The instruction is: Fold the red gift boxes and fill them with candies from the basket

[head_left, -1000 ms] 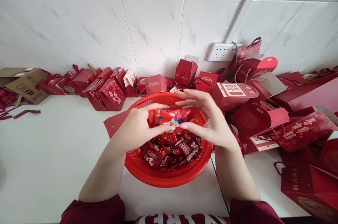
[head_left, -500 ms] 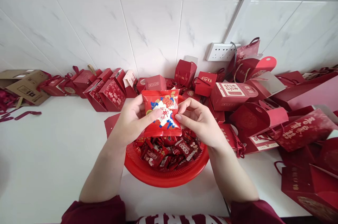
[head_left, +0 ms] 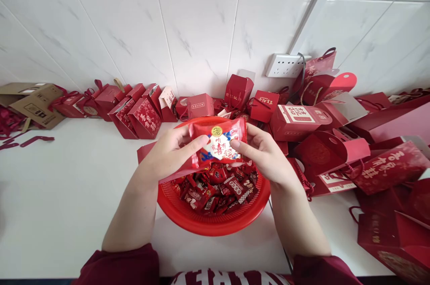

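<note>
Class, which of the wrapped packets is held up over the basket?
The red packet with the round gold emblem: the left hand and right hand grip its ends, whereas the other packets lie piled inside the basket.

One packet [head_left: 219,147], one left hand [head_left: 169,153], one right hand [head_left: 267,153], one basket [head_left: 215,230].
Wrapped sweets [head_left: 215,189] in the basket number more than ten, overlapping too much for a full count; red gift boxes [head_left: 146,117] also pass ten, the crowded right side hiding their total. Sleeves [head_left: 121,265], two; brown carton [head_left: 42,108], one; socket panel [head_left: 285,65], one; worktop [head_left: 80,191], one.
</note>
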Demonstrator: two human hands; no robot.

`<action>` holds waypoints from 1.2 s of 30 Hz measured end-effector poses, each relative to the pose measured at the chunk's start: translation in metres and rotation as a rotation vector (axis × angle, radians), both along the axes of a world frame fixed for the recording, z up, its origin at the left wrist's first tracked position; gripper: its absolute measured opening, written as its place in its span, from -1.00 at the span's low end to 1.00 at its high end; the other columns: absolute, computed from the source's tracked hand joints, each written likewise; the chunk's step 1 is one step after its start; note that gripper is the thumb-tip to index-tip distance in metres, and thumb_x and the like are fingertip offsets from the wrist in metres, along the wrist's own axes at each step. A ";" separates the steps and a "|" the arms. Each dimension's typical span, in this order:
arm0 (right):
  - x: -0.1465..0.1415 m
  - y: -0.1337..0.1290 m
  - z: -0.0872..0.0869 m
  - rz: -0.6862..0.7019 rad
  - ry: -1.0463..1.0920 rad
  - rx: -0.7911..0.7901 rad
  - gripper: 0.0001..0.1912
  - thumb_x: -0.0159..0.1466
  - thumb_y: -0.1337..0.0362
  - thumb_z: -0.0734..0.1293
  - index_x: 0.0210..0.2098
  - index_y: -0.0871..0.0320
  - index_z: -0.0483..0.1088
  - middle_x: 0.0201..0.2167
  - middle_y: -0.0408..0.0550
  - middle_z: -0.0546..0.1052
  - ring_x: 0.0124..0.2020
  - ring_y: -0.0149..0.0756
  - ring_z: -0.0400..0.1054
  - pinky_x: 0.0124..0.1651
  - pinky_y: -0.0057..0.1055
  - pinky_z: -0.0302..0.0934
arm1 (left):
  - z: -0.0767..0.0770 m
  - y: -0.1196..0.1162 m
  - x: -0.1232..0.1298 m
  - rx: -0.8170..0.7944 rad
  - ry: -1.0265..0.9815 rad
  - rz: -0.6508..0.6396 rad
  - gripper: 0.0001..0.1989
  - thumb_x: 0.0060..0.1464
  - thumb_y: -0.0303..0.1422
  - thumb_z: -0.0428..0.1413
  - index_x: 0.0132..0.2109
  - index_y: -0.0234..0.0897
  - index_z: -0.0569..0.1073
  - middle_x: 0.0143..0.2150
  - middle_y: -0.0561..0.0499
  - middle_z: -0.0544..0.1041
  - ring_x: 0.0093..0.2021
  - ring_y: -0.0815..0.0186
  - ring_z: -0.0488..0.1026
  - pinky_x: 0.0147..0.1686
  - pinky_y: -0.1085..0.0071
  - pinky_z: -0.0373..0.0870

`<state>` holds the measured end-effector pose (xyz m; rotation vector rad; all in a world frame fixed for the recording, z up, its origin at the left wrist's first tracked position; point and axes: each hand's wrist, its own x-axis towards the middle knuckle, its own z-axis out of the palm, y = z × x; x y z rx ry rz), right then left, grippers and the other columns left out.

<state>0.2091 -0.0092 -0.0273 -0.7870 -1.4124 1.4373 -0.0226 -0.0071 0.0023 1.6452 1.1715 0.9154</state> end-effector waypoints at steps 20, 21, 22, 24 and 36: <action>-0.002 0.009 -0.009 0.144 0.043 -0.140 -0.55 0.24 0.05 0.50 0.06 0.09 0.50 -0.11 -0.01 0.66 -0.22 -0.22 0.59 -0.13 -0.26 0.54 | 0.001 0.002 0.001 -0.012 -0.004 0.061 -0.63 0.18 -0.01 0.23 -0.28 -0.25 0.64 -0.25 -0.07 0.65 -0.21 0.15 0.62 -0.22 0.29 0.60; -0.002 0.009 -0.009 0.144 0.034 -0.153 -0.55 0.24 0.04 0.50 0.05 0.09 0.50 -0.14 -0.02 0.66 -0.27 -0.24 0.57 -0.23 -0.31 0.52 | 0.001 0.002 0.001 -0.010 -0.002 0.064 -0.62 0.18 -0.01 0.23 -0.29 -0.25 0.64 -0.26 -0.07 0.64 -0.22 0.16 0.62 -0.22 0.29 0.60; -0.002 0.010 -0.009 0.144 0.031 -0.164 -0.56 0.23 0.04 0.50 0.03 0.09 0.50 -0.18 -0.04 0.66 -0.33 -0.27 0.55 -0.33 -0.36 0.49 | 0.001 0.002 0.001 -0.007 0.007 0.069 -0.62 0.18 0.00 0.23 -0.31 -0.26 0.63 -0.28 -0.06 0.64 -0.23 0.16 0.62 -0.23 0.28 0.60; -0.001 0.010 -0.009 0.151 0.034 -0.174 -0.60 0.22 0.05 0.51 -0.02 0.08 0.50 -0.26 -0.08 0.64 -0.43 -0.34 0.49 -0.47 -0.43 0.39 | 0.001 0.002 0.002 0.004 0.027 0.077 -0.60 0.17 0.01 0.23 -0.35 -0.26 0.62 -0.32 -0.06 0.62 -0.25 0.15 0.62 -0.24 0.27 0.61; 0.003 0.012 -0.010 0.173 -0.016 -0.135 -0.61 0.25 0.03 0.49 -0.03 0.04 0.42 -0.31 -0.15 0.60 -0.47 -0.35 0.43 -0.42 -0.39 0.38 | 0.003 0.001 0.002 0.068 0.061 0.077 -0.58 0.17 0.01 0.22 -0.35 -0.28 0.62 -0.35 -0.07 0.62 -0.25 0.14 0.61 -0.29 0.30 0.58</action>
